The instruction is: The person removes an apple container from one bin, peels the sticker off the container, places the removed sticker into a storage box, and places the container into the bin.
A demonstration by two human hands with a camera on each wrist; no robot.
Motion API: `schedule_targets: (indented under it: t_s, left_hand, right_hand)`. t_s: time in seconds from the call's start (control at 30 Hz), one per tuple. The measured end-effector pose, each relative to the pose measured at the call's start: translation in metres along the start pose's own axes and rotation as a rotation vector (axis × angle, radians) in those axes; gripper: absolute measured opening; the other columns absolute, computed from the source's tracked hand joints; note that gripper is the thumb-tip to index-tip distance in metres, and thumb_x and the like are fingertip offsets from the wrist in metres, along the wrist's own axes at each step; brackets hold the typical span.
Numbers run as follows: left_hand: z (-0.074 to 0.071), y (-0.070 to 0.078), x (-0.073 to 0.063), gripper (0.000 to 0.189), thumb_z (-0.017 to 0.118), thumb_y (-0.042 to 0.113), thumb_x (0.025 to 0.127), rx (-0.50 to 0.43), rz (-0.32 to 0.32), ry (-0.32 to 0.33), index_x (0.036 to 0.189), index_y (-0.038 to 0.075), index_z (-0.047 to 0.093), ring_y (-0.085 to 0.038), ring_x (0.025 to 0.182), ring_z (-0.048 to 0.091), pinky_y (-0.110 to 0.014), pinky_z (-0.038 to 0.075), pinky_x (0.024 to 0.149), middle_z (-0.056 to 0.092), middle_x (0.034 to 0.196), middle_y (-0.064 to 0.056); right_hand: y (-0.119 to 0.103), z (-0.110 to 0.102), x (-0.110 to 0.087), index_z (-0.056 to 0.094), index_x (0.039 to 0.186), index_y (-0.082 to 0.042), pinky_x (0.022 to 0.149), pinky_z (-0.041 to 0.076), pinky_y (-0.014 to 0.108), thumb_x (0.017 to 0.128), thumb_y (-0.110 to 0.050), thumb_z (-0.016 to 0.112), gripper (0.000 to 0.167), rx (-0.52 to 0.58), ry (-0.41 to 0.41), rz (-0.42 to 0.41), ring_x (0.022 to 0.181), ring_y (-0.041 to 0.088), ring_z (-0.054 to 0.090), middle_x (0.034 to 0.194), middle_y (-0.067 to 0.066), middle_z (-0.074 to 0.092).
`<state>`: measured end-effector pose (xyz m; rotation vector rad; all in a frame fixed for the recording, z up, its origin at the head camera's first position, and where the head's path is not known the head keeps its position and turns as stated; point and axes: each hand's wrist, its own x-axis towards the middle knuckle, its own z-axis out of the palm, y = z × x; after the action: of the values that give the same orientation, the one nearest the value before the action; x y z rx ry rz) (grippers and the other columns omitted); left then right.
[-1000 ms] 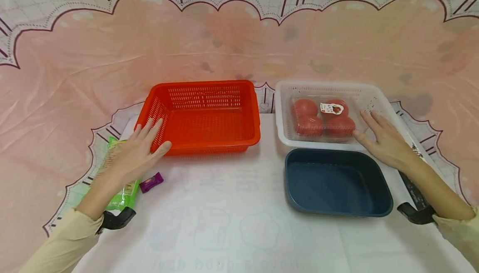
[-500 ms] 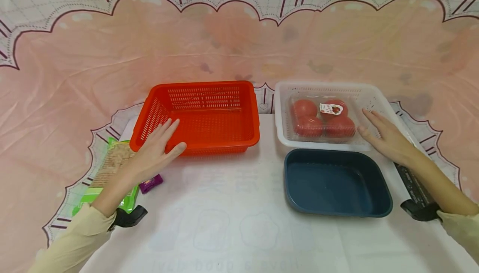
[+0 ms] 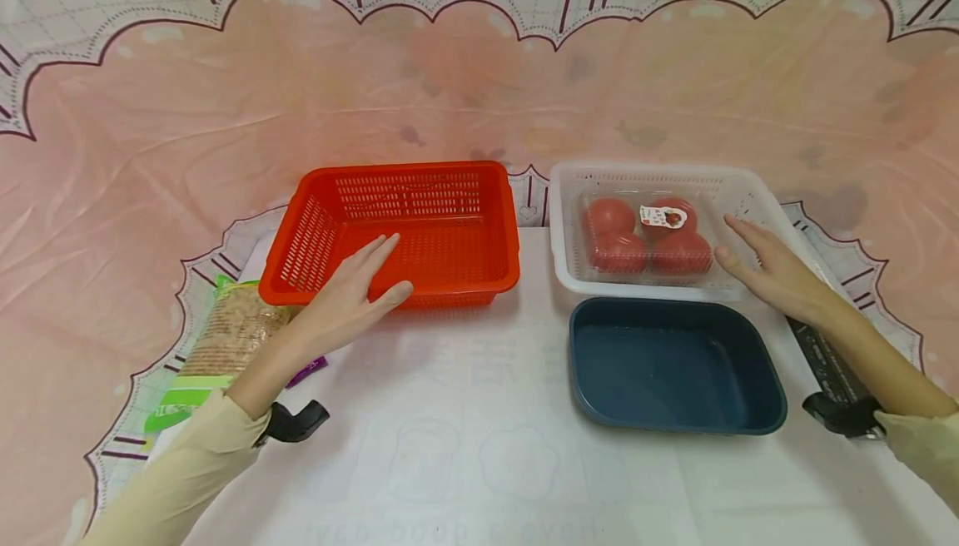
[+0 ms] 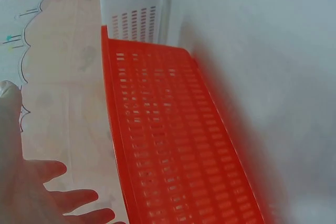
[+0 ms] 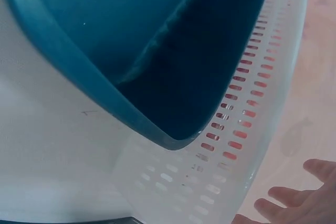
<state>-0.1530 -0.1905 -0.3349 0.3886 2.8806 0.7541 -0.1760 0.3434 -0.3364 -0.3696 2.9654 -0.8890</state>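
My left hand (image 3: 347, 296) is held over the near left part of the red basket (image 3: 490, 286) with its fingers extended and nothing in them. In the left wrist view its fingers (image 4: 73, 199) show beside the rim of that basket. Over the right end of the white basket (image 3: 563, 271) is my right hand (image 3: 779, 275), fingers straight and holding nothing. Inside the white basket lies a clear pack of tomatoes (image 3: 648, 238) with a label. The right wrist view shows the right fingers (image 5: 286, 198) outside the white basket's wall, beyond the dark blue tub (image 5: 84, 72).
In front of the white basket stands the dark blue tub (image 3: 674, 371). A green and brown packet (image 3: 232, 338) lies at left, partly under the left forearm, with a small purple wrapped piece (image 3: 307, 369) beside it. A black packet (image 3: 827, 363) lies under the right forearm.
My left hand has moved right, from the red basket's left corner to over its near side. The right hand has shifted slightly right, away from the tomato pack. Containers stay put.
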Motion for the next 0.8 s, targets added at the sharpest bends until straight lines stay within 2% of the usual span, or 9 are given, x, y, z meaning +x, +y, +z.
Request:
schedule_targets:
  t_s: [0.37, 0.53, 0.73, 0.8]
  left_hand:
    - [0.014, 0.026, 0.018, 0.085, 0.051, 0.065, 0.089, -0.113, 0.042, -0.023, 0.156, 0.030, 0.013, -0.036, 0.150, 0.015, -0.070, 0.019, 0.114, 0.018, 0.163, -0.005]
    - [0.022, 0.044, 0.028, 0.084, 0.052, 0.066, 0.088, -0.161, 0.074, -0.021, 0.156, 0.032, 0.015, -0.030, 0.149, 0.021, -0.066, 0.026, 0.113, 0.021, 0.162, -0.002]
    - [0.034, 0.062, 0.039, 0.080, 0.054, 0.063, 0.089, -0.212, 0.103, -0.033, 0.155, 0.036, 0.017, -0.026, 0.148, 0.025, -0.062, 0.029, 0.114, 0.021, 0.162, 0.002]
    - [0.038, 0.069, 0.043, 0.081, 0.054, 0.064, 0.088, -0.235, 0.109, -0.042, 0.154, 0.036, 0.018, -0.028, 0.145, 0.032, -0.059, 0.033, 0.113, 0.022, 0.162, 0.002]
  right_hand:
    - [0.006, -0.006, 0.012, 0.014, 0.154, 0.000, 0.106, 0.013, 0.078, 0.102, -0.036, 0.042, 0.069, 0.036, -0.066, 0.003, 0.142, 0.057, 0.015, 0.156, 0.034, 0.016]
    - [0.008, -0.008, 0.016, 0.013, 0.155, -0.003, 0.106, 0.013, 0.078, 0.102, -0.040, 0.042, 0.071, 0.053, -0.079, 0.021, 0.143, 0.056, 0.014, 0.157, 0.032, 0.014]
    - [0.012, -0.011, 0.020, 0.013, 0.156, -0.006, 0.106, 0.014, 0.078, 0.102, -0.042, 0.041, 0.070, 0.102, -0.102, 0.053, 0.144, 0.054, 0.013, 0.159, 0.030, 0.012]
    - [0.013, -0.012, 0.021, 0.012, 0.156, -0.008, 0.106, 0.013, 0.078, 0.102, -0.042, 0.040, 0.070, 0.119, -0.113, 0.074, 0.144, 0.055, 0.011, 0.159, 0.029, 0.011]
